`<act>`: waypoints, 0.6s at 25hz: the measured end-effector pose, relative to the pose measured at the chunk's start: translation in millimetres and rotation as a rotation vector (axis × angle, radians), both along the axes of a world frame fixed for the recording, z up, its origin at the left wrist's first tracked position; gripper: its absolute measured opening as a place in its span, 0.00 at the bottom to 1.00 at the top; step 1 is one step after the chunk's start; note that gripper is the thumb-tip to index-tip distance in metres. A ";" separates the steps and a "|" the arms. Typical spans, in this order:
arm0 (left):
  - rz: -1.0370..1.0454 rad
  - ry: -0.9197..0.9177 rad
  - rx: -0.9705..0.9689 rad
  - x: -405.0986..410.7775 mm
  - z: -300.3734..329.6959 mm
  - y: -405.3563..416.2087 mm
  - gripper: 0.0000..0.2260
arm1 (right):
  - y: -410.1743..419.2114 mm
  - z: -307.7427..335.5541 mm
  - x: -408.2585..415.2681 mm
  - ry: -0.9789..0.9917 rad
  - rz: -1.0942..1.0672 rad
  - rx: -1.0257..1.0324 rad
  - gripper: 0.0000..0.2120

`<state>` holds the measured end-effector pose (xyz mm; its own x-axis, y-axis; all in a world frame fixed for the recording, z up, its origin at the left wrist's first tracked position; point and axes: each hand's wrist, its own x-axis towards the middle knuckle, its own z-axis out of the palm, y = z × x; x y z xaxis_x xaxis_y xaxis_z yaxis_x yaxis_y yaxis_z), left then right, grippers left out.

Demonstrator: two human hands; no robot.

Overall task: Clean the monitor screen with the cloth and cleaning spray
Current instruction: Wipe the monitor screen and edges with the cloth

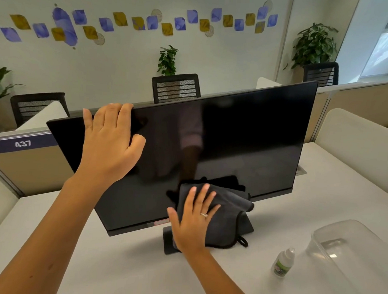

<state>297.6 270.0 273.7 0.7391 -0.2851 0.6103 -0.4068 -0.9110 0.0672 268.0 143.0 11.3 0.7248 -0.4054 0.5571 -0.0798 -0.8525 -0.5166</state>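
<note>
- At the far left a low beige partition with a purple strip marked 437 borders the white desk top, which lies bare along its near edge between the two forearms.
- The left hand rests on the upper left part of the wide black flat-panel monitor; its fingers are spread loosely, the fingertips hooked over the top edge and the thumb lying against the dark glass.
- The monitor is tilted, its left corner lower than its right, and its black rectangular stand base sits on the desk beneath it.
- The right hand, with a ring on one finger, lies flat with fingers fanned apart on the dark grey microfibre cloth, pressing it against the lower middle of the screen; the cloth hangs down past the bottom bezel over the stand, a small loop dangling at its lower right corner.
- Right of the cloth, apart from it, a small white dropper-style spray bottle with a green label stands upright on the desk.
- Just beside the bottle, at the right edge, sits a clear plastic rectangular tub.
</note>
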 end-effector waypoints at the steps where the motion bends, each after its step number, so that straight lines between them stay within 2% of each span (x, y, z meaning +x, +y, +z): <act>1: -0.005 0.002 -0.002 -0.2 0.0 0.3 0.25 | 9.2 2.8 1.2 -0.012 0.027 -0.057 0.35; 3: -0.016 0.006 -0.014 -0.5 0.2 0.7 0.25 | 21.1 20.2 8.3 -0.062 0.042 -0.105 0.33; 7: -0.031 0.010 -0.037 -0.7 1.6 0.9 0.26 | 16.4 81.7 28.0 -0.213 0.087 -0.076 0.27; 10: -0.040 0.017 -0.045 -0.1 2.7 1.3 0.26 | -15.9 133.8 42.8 -0.326 0.088 -0.085 0.25; 15: -0.056 0.025 -0.047 -0.8 3.6 1.2 0.27 | -89.9 192.0 53.8 -0.415 -0.045 -0.052 0.25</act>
